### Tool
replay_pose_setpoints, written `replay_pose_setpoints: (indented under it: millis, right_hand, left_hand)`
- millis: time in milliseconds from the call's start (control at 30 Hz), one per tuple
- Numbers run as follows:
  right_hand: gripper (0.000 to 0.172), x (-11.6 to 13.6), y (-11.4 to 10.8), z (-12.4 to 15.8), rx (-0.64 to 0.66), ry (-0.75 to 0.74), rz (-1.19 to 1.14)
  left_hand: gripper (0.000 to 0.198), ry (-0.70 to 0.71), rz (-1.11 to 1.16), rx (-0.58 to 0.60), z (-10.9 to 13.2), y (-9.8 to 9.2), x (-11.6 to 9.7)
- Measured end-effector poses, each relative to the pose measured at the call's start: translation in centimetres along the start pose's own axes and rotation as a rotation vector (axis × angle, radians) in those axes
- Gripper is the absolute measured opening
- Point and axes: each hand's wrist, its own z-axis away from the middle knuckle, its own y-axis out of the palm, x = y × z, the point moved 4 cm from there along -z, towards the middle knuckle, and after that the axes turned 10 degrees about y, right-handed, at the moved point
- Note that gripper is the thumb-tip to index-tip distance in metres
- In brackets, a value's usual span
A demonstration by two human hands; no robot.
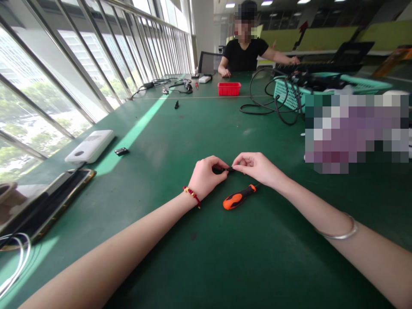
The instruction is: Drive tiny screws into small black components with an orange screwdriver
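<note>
Near the middle of the green table, my left hand pinches a small black piece between thumb and fingers. My right hand is closed at the piece's other end, thumb and index fingertip pressed together on it. The piece is too small to make out in detail. Just below both hands lies an orange and black screwdriver, its handle toward the lower left and its shaft partly out of sight by my right wrist.
At the left are a phone, a white device and a small black part. A red bin stands farther back. Cables spill from a teal basket at right. A person sits across the table.
</note>
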Motion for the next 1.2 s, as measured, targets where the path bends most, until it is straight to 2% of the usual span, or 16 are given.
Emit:
replay_pose_setpoints:
  millis: [567,1200]
  right_hand:
    - [0.015,0.10,-0.37,0.04,0.138,0.011,-0.058]
    - [0.021,-0.02,-0.66,0.13,0.171,0.056,-0.052]
  left_hand:
    - [0.012,-0.022,0.109,0.078,-0.21,0.17,0.62]
    - [0.014,-0.037,0.130,0.089,-0.21,0.18,0.70]
